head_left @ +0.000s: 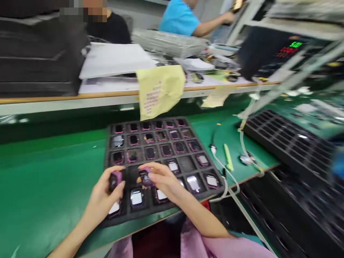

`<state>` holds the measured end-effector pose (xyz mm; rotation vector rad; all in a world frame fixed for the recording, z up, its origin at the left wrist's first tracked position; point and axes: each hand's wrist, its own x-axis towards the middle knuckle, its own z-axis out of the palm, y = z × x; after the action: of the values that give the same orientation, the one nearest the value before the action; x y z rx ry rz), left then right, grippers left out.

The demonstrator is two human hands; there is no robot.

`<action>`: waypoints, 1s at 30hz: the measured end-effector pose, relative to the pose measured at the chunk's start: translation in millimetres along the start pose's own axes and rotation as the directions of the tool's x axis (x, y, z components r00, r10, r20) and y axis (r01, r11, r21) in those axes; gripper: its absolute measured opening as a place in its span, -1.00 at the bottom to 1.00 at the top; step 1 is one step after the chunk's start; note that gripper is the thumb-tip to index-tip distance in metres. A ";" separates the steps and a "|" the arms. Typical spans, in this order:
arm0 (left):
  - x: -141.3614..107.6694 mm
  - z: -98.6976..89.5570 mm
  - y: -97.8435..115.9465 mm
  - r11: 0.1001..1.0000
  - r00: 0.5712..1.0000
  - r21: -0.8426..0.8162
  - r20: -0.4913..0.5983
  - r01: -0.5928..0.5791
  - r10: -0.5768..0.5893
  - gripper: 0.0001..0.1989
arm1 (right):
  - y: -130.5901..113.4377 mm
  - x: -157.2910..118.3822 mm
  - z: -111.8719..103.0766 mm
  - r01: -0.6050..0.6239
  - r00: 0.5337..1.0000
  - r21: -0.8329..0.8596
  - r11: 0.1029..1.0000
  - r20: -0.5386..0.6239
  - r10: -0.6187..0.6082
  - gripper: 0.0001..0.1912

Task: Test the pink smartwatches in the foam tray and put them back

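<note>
Head view: my left hand [103, 191] pinches the left watch [115, 180], my right hand [167, 181] the right watch [145, 177], fingers closed round each; side by side, apart, over the tray [186, 163], near left; long axes unclear.

Place: We see a workshop, like a small factory.
Green table [40, 172]: We see a dark tray [187, 163] on it, with rows of small purple-edged watches [166, 149].
Number box [268, 50]: We see it glow green and red.
People [176, 19]: We spot two behind a shelf [53, 104] with papers [115, 59].
</note>
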<state>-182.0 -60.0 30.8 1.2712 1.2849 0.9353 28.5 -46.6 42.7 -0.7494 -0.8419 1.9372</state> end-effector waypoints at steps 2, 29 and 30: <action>7.4 1.6 4.3 0.988 0.993 -0.141 0.114 0.059 -0.043 -0.51 | -3.1 2.3 0.3 -0.029 0.999 -0.036 0.999 0.043 0.031 -0.64; 11.5 -8.5 -5.9 0.838 0.959 -0.524 0.283 0.152 0.003 -0.62 | -1.1 3.6 3.1 0.118 0.986 -0.732 0.671 0.008 -0.166 -0.50; 11.4 -8.1 -5.8 0.825 0.958 -0.542 0.287 0.160 0.002 -0.63 | -1.4 3.9 3.6 0.111 0.988 -0.712 0.694 0.004 -0.154 -0.52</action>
<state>-189.5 -48.4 24.7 0.8328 0.7503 0.9449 24.7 -43.6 45.2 -1.1439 -1.6062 1.4146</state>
